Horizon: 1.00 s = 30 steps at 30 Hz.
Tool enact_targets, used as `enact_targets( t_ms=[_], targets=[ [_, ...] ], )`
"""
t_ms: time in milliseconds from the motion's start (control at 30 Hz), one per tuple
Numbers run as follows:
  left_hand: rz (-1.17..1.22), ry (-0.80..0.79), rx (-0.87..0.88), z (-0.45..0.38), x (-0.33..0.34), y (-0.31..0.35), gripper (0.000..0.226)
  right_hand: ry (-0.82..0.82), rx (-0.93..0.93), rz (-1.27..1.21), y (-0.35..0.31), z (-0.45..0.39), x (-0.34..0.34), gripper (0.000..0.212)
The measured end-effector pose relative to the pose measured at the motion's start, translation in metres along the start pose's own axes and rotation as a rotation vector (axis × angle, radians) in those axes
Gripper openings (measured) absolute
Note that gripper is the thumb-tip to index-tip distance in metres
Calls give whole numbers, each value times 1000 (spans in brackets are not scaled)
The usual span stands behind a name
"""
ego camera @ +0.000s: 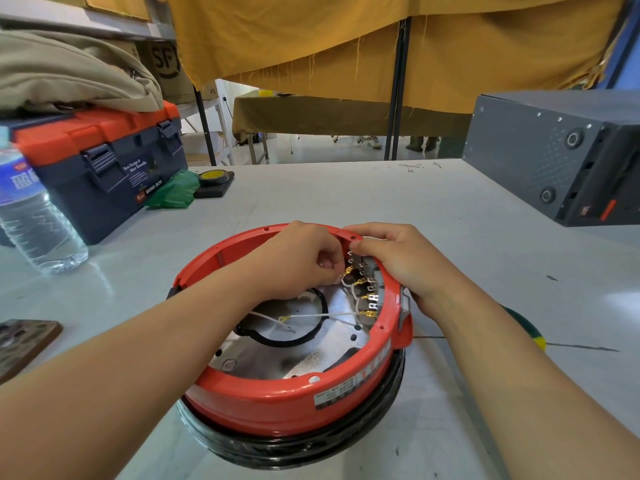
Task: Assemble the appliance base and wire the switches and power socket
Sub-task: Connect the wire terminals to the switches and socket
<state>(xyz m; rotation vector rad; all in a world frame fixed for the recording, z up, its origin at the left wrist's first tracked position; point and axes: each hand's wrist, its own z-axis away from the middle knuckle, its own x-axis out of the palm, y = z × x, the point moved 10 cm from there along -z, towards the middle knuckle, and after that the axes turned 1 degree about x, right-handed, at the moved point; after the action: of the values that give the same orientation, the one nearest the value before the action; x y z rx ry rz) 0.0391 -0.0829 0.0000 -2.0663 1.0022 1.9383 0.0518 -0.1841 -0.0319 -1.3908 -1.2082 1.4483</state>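
Grey table (346,195) runs across the frame, yellow cloth (381,46) hanging at the top. Base (277,403), a red ring on a black rim, sits bottom centre, open side up. Inside it: metal plate (304,355), black ring (287,341), white wires (311,316) with brass terminals, and a row of switches (367,282) on the right inner wall. My left hand (298,261) pinches a wire terminal at the switch row, fingers curled. My right hand (398,258) grips the rim beside the switches, thumb inside, steadying it. Base looks rigid, fairly heavy, best held by the rim. Wires look thin and floppy, tabs probably bend easily, so hold at the brass end and push straight. Toolbox (104,168) upper left is latched, contents hidden; bottle (34,216) at left edge holds water. Dark case (554,157) upper right.
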Motion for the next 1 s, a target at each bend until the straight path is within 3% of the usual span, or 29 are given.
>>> enact_targets(
  t_ms=[1000],
  targets=[
    [-129, 48, 15, -1, 0, 6, 7, -32, 5, -48, 7, -4, 1, 22]
  ],
)
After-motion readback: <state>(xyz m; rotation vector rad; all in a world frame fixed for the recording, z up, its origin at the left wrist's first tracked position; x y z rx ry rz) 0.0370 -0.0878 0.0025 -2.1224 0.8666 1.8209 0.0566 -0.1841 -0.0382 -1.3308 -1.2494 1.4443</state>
